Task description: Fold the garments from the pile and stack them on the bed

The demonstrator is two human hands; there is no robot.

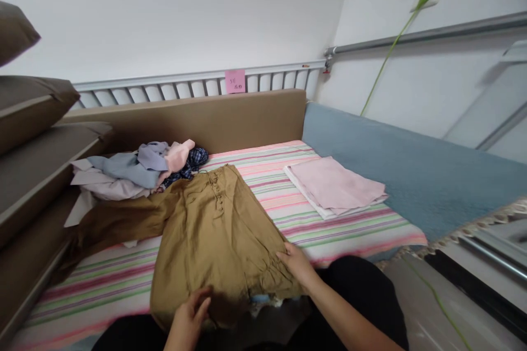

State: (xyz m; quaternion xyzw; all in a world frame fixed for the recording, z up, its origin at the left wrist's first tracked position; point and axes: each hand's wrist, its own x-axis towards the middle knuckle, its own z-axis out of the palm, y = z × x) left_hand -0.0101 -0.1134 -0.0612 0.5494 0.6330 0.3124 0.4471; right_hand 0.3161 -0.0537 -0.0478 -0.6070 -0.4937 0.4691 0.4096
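Observation:
A khaki-brown garment (pixel 214 230) with a corded, lace-like front lies spread on the striped sheet, its lower end towards me. Part of it, perhaps a sleeve, stretches left across the bed. At its right edge, near the gathered bottom, my right hand (pixel 297 266) pinches the cloth between thumb and fingers. My left hand (pixel 190 315) rests at the lower left of the garment, its fingers loosely bent and apart; no cloth shows between them. Beyond the garment's left side sits a crumpled pile of clothes (pixel 142 167) in grey-blue, pink, white and dark plaid.
Folded pink cloth (pixel 337 184) lies over white cloth on the striped sheet (pixel 284 197) to the right. Stacked brown cushions (pixel 37 159) stand at the left. A brown bolster (pixel 247 118) lines the back, and a blue pad (pixel 395 153) the right side.

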